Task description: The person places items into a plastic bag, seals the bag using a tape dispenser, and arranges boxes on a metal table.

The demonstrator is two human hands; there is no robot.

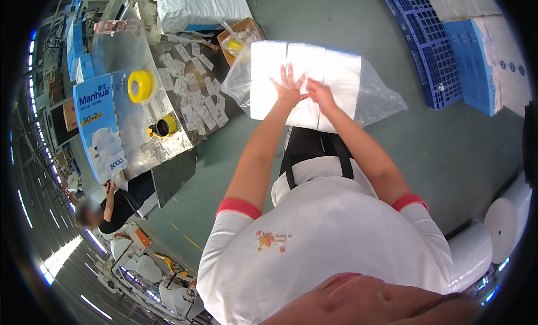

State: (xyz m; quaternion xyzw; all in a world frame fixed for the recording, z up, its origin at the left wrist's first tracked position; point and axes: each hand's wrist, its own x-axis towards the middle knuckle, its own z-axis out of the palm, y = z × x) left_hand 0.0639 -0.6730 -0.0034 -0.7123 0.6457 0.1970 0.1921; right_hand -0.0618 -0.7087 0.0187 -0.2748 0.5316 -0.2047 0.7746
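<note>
A clear plastic bag surrounds several white blocks lying side by side, which look like stacked paper tissue. Its loose film sticks out on both the left and right sides. My left hand lies flat on top of the middle block with its fingers spread. Close beside it, my right hand has its fingers curled in at the seam between the middle and right blocks. Whatever those fingers pinch, perhaps a bit of film, is too small to make out.
To the left stands a metal-topped table with a yellow tape roll, a tape dispenser, scattered paper labels and a blue carton. A person works beyond it. Blue pallets stand at right.
</note>
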